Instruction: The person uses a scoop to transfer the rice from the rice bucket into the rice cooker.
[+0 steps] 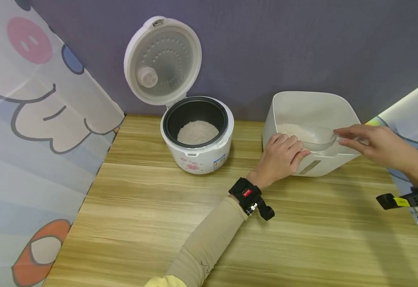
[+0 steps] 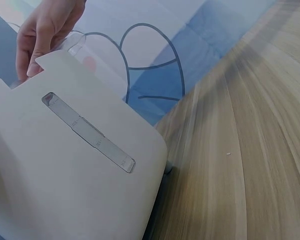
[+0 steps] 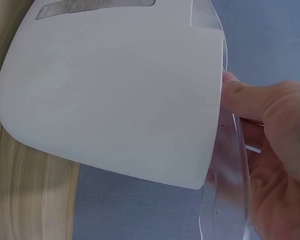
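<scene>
The right hand (image 1: 372, 144) pinches 1 clear scoop (image 1: 316, 137), which lies leftward from that grip, long axis roughly crosswise in the bin (image 1: 327, 164), its near edge held by the left hand (image 1: 282, 156).

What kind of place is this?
It looks like a play-kitchen sort of corner, though I can't be sure. There's an open rice cooker and a rice bin on a wooden table, with big cartoon pictures at the sides.
</scene>
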A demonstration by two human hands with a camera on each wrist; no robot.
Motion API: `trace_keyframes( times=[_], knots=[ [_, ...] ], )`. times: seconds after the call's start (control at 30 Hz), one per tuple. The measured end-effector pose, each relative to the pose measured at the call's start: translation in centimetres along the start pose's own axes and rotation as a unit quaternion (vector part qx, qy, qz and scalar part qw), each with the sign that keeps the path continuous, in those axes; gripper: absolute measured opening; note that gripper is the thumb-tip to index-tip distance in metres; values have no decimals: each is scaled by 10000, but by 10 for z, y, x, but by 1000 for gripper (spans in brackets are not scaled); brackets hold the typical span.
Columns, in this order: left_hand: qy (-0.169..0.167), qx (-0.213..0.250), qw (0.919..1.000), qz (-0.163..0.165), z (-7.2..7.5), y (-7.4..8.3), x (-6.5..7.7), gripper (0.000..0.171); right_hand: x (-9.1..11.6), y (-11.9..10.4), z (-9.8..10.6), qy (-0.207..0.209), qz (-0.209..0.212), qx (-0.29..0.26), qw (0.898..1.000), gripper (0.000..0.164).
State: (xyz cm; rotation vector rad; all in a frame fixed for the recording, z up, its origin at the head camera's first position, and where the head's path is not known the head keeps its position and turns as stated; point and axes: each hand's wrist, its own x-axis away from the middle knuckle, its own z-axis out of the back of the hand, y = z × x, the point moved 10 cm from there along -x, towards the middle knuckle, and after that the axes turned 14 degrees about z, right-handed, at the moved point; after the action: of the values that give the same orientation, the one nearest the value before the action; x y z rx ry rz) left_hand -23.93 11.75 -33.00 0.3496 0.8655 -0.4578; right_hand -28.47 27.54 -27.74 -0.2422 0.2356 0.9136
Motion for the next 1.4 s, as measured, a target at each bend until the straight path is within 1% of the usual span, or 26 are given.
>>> trace_keyframes(
  times=[0.23, 0.6, 0.8, 0.93, 1.03, 1.17, 1.27, 1.4],
  knots=[
    [-14, 48, 10000, 36, -1, -1, 1, 32, 1, 4, -3, -105, -187, 48, 9998, 30],
    [8, 79, 10000, 24, -1, 0, 0, 32, 3, 8, -1, 1, -313, 69, 9995, 31],
    [47, 72, 10000, 9, -2, -1, 1, 34, 2, 9, 6, 104, -412, 66, 9991, 31],
    [24, 66, 10000, 21, -2, -2, 1, 33, -4, 7, 13, 207, -413, 25, 9989, 31],
    [-21, 63, 10000, 45, -2, -3, 0, 33, -12, 4, 20, 277, -315, 64, 9991, 30],
    [-72, 66, 9999, 54, -2, -2, 0, 33, -25, -3, 28, 395, -15, 113, 9992, 28],
    [-67, 44, 10000, 31, -2, -2, 0, 32, -35, -9, 35, 503, 220, 101, 9984, 26],
    [-38, 37, 10000, 27, -2, -1, 0, 31, -51, -19, 41, 524, 403, 72, 9978, 25]
  ],
)
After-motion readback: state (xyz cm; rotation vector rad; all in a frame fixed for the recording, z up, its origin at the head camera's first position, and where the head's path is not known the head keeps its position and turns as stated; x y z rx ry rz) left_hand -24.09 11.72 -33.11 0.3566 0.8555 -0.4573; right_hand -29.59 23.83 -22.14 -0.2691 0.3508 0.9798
